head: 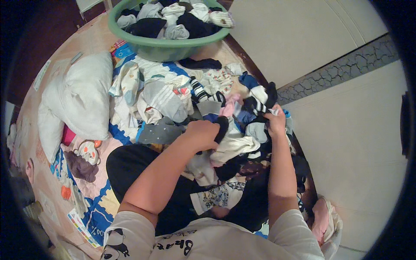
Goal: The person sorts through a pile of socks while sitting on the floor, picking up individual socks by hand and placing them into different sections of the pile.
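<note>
My left hand (203, 133) reaches into the middle of a loose heap of socks, its fingers closed around a black sock (222, 129). At the heap's right side my right hand (275, 120) pinches a small piece of whitish fabric (274, 111), beside a black sock with white stripes (259, 105). Between the hands lie a pink sock (231, 104), a light grey sock (256, 131) and a cream sock (235, 148). A dark grey dotted sock (162, 130) is left of my left hand, with a grey striped sock (165, 99) beyond it.
A green plastic basin (169, 44) full of socks stands at the far side. A white pillow (86, 94) lies at the left on a patterned cloth (97, 175). Pale panels (351, 130) rise along the right, and a bag with pink fabric (321, 217) stands at lower right.
</note>
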Demonstrator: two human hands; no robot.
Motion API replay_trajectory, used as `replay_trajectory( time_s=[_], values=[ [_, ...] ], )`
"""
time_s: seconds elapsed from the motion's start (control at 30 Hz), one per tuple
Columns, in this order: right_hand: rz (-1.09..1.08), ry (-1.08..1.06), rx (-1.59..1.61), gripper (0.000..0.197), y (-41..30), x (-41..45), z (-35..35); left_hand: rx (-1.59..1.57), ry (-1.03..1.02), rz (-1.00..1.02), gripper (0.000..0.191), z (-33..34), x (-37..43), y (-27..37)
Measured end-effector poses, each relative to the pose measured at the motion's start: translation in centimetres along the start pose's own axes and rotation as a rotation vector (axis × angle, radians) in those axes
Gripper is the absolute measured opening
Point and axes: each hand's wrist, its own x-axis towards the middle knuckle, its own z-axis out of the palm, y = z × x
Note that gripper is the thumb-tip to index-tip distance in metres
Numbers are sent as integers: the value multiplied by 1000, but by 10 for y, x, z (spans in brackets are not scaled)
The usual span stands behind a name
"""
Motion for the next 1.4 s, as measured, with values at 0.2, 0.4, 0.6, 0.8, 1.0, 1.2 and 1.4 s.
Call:
replay_trajectory(
  time_s=[0.2,0.4,0.6,0.8,1.0,1.2,1.4],
  values=[
    [-275,251,-195,36,-29,-61,-30,-300,386,-39,22,-3,10,-2],
    [-704,-91,-974,41,-17,-166,12,-391,798,134,18,-21,-16,-15],
    [-627,-360,-957,17,-3,-220,12,-415,696,19,18,-35,-54,4],
    [-618,-389,-706,15,-23,-242,1,-308,775,46,20,-40,-65,-3],
    [-733,156,-897,40,-48,-212,9,-263,737,-11,19,-40,-66,-1],
    [-323,259,-546,14,-35,-189,-12,-275,709,-32,18,-35,-62,-1],
    [-383,471,142,11,-88,-173,-41,-390,693,154,17,-38,-64,3]
  ],
)
